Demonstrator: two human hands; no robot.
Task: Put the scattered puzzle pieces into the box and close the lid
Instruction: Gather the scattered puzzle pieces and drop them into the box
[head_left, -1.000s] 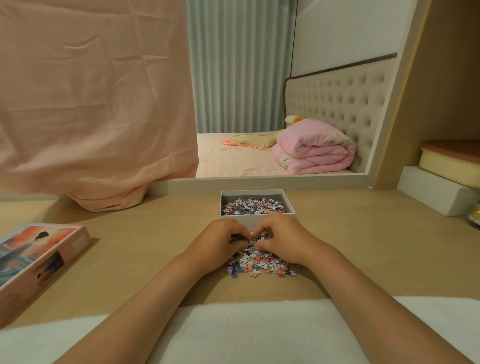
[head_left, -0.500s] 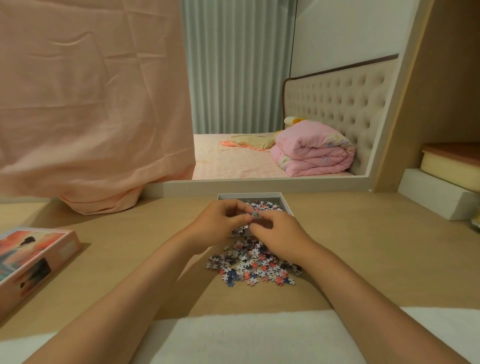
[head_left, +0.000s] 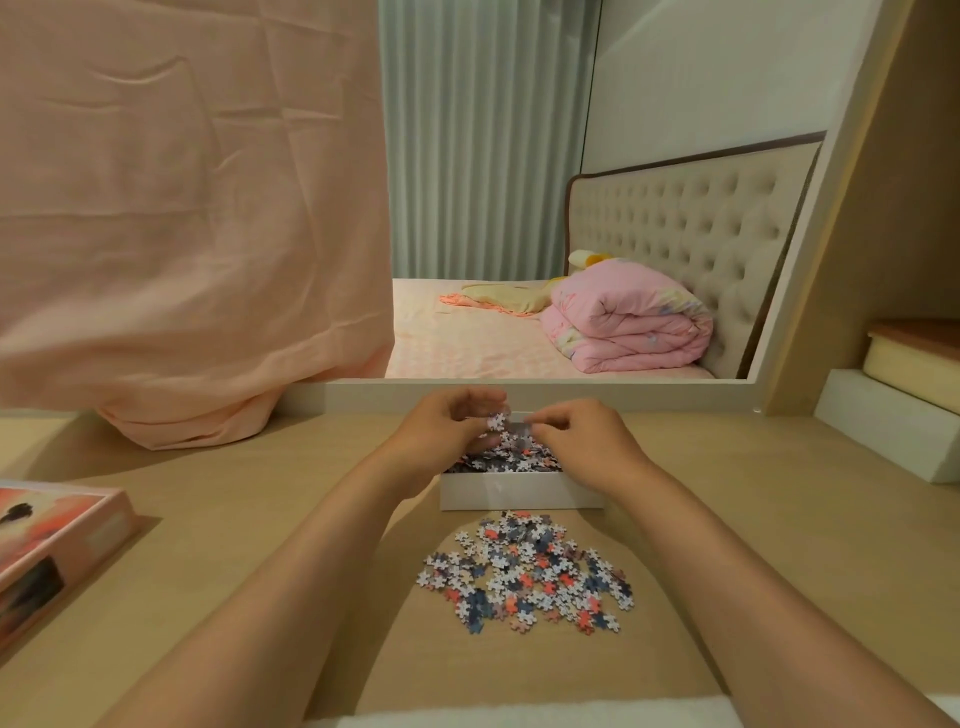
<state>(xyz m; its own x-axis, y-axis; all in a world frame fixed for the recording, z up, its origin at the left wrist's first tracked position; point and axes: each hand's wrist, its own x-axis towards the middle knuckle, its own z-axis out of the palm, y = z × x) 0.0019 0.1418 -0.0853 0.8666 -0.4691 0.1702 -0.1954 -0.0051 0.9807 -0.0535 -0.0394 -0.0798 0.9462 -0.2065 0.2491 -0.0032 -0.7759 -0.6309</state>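
A small white box (head_left: 519, 492) stands open on the wooden table, with puzzle pieces inside. My left hand (head_left: 447, 426) and my right hand (head_left: 582, 441) hover together over the box, fingers curled. A few pieces (head_left: 500, 420) show at the left fingertips, and some look to be dropping between the hands. Whether the right fingers still hold pieces I cannot tell. A loose pile of pink, blue and white puzzle pieces (head_left: 524, 571) lies on the table just in front of the box. The printed lid (head_left: 47, 551) lies at the left edge.
A peach cloth (head_left: 182, 234) hangs down onto the table at the back left. A mirror frame (head_left: 519, 395) runs behind the box. White and cream blocks (head_left: 893, 431) sit at the right. A white cloth (head_left: 519, 714) covers the near edge.
Both hands gathered pieces from the pile, lifted them and carried them away over the box. The pile on the table is now uncovered.
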